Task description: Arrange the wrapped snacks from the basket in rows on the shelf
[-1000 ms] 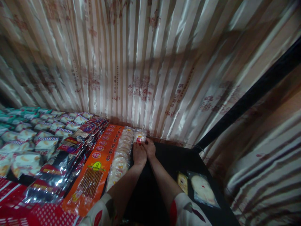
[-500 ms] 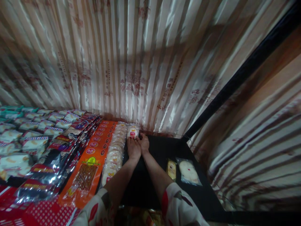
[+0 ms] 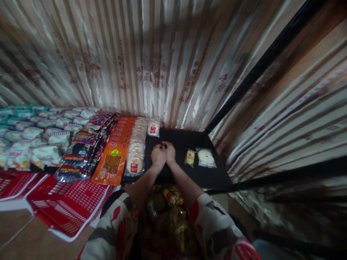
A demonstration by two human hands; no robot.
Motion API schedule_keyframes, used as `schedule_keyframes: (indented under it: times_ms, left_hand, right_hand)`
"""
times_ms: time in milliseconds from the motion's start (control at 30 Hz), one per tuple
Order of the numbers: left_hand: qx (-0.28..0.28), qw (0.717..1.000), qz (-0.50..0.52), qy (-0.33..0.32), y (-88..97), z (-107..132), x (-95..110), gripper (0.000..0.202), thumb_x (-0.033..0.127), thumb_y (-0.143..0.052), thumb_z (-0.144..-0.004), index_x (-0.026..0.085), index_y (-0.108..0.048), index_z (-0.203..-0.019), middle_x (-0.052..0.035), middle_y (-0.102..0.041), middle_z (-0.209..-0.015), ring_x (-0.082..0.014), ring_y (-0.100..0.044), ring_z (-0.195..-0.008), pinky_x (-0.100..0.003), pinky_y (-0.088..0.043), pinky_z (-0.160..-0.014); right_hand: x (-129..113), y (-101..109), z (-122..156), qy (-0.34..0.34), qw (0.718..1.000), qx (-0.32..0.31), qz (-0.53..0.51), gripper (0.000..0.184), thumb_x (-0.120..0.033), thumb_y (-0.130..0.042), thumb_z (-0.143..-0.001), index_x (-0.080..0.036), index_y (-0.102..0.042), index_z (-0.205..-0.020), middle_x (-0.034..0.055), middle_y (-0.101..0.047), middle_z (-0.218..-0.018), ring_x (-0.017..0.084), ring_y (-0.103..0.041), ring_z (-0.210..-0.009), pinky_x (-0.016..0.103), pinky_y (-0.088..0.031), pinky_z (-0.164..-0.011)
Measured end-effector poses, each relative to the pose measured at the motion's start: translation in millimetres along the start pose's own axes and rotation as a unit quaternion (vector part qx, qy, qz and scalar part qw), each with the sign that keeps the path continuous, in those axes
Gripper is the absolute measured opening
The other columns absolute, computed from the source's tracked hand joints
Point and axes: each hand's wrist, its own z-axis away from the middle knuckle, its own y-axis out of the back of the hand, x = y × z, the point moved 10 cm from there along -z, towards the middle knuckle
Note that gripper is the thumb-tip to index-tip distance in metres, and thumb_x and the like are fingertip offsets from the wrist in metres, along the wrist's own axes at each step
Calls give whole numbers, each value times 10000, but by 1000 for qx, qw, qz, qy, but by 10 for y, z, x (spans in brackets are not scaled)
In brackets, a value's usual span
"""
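My left hand (image 3: pixel 158 156) and my right hand (image 3: pixel 169 151) rest side by side over the black cloth (image 3: pixel 189 173), fingers curled in and touching each other. Nothing shows between the fingers. A single clear packet of a round cake with a red label (image 3: pixel 153 128) lies beyond them at the back of the cloth. To the left runs a row of overlapping round-cake packets (image 3: pixel 135 148). Both sleeves are white with red and dark leaf prints.
Orange sausage-stick packs (image 3: pixel 115 151), dark foil packs (image 3: pixel 81 151) and white snack bags (image 3: pixel 35 141) cover the left. A small yellow packet (image 3: pixel 189 157) and a clear round-cake packet (image 3: pixel 206 158) lie to the right. Red mesh trays (image 3: pixel 62 206) sit at the front left; a bag of snacks (image 3: pixel 168 213) is below my arms. Striped satin drapes (image 3: pixel 151 54) hang behind.
Both hands have let go of the red-label packet at the back of the cloth and drawn toward me, closed together. The view has pulled back and tilted down.
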Motion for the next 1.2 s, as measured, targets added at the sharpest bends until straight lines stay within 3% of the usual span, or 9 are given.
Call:
schedule_keyframes:
  times_ms: [467,700,900,1033,1200]
  left_hand:
    - [-16,997,-6,-78,-12,1002,-263,308,101,-354,-781,162,-580,-981,-65,-608,-980,-139,-558,-901,-227,-409,-809]
    - [-19,992,-12,-122,49,1323,-276,295,86,-340,-783,165,-575,-944,-57,-587,-926,-132,-540,-878,-233,-407,-825]
    - [-38,988,-41,-144,-41,1485,-418,269,114,-343,-800,186,-569,-926,-48,-580,-937,-127,-535,-875,-221,-403,-813]
    - [-76,984,-88,-134,-211,1581,-623,261,131,-345,-809,168,-579,-918,-59,-602,-934,-135,-544,-874,-229,-404,-803]
    - [-135,964,-211,-86,-441,1660,-1019,283,157,-348,-821,137,-600,-947,-86,-624,-961,-168,-553,-921,-253,-401,-820]
  right_hand:
    - [64,231,1027,64,996,-9,-63,288,-101,-389,-741,-165,-655,-833,55,-632,-860,133,-584,-774,244,-464,-743]
    - [41,329,1381,78,995,-14,-67,312,-97,-374,-729,-169,-653,-848,57,-619,-866,135,-569,-773,234,-455,-721]
    - [45,390,1692,102,992,-15,-70,318,-87,-362,-724,-179,-644,-838,61,-609,-870,149,-548,-816,252,-439,-757]
    - [258,251,1864,74,995,-35,-51,315,-91,-367,-718,-186,-649,-820,63,-617,-852,158,-543,-806,262,-423,-767]
    - [766,-199,2067,-52,987,-150,-6,245,-105,-413,-705,-181,-644,-673,51,-634,-676,156,-548,-650,256,-422,-650]
